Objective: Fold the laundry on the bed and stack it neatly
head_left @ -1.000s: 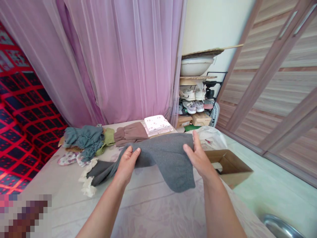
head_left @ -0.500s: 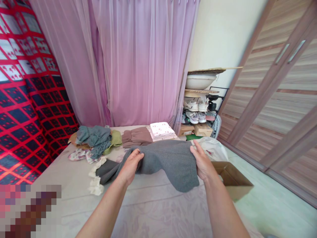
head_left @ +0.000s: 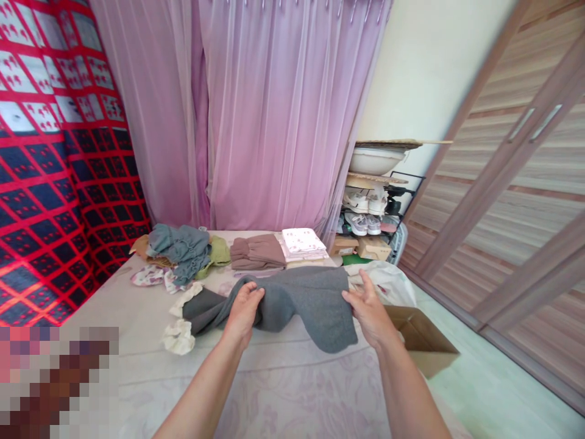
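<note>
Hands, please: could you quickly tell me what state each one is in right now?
Left hand: closed, gripping the grey garment.
Right hand: closed, pinching the same garment's other edge.

Left hand (head_left: 243, 310) and right hand (head_left: 371, 311): bare, no gloves. Forearms uncovered (no sleeve, watch or ring visible).

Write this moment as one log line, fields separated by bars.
left hand: grips grey cloth | right hand: grips its other edge | cloth: partly lifted over bed | behind: folded stacks, curtain
</note>
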### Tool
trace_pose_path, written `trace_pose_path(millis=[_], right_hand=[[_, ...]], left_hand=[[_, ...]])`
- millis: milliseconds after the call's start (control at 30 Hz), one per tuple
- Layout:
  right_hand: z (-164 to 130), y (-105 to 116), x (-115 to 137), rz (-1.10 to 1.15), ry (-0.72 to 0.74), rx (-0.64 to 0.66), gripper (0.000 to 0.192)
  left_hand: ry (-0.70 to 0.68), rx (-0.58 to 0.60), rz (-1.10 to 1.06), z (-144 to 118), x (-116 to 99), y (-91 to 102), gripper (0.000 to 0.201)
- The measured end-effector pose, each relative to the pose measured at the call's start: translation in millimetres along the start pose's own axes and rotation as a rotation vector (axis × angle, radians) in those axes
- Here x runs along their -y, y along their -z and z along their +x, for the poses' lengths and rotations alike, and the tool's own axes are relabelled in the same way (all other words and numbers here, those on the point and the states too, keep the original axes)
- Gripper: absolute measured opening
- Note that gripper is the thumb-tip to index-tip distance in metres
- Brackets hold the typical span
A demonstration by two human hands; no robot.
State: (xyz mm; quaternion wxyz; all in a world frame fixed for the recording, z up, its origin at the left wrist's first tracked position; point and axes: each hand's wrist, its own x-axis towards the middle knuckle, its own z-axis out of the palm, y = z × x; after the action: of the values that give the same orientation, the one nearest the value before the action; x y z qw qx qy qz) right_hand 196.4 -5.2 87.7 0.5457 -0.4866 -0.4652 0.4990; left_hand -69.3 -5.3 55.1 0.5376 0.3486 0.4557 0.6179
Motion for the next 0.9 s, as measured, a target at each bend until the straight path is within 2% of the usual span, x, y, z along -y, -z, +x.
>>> trace_pose_path(millis=[133,267,333,433,500,600,700,800,900], right_hand=[[-8,-6,0,-0.174,0.028,0.097,0.092],[-17,-1,7,-0.334,0.001,0.191,0.054],[-25,0,11,-0.347,-0.021,0.284,0.050],[-34,-1,13,-0.368,-0.062,0.437,0.062],[-35,0,15,-0.408,-0.078,0.471,0.065],[-28,9,22,-0.512,-0.006,0.416,0.061],[-12,21,38,-0.674,0.108,0.343,0.057],[3,27,60,-0.938,0.235,0.247,0.051],[13,23,83,-1.241,0.415,0.113,0.046]], left_hand=[[-0.052,-0.053,-0.065,-4,1,-0.8,0.065],[-0.108,0.017,-0.070,-7,-4,0.0,0.089],[-0.128,0.059,-0.061,-8,-5,1.5,0.082],[-0.131,0.080,-0.016,-7,-4,5.0,0.059],[-0.130,0.093,0.017,-4,-1,7.8,0.056],[-0.164,0.116,0.124,1,4,11.7,0.061],[-0.256,0.070,0.404,3,4,12.4,0.054],[-0.355,0.004,0.744,0,-7,7.3,0.042],[-0.429,-0.007,0.968,-4,-24,-2.1,0.035]])
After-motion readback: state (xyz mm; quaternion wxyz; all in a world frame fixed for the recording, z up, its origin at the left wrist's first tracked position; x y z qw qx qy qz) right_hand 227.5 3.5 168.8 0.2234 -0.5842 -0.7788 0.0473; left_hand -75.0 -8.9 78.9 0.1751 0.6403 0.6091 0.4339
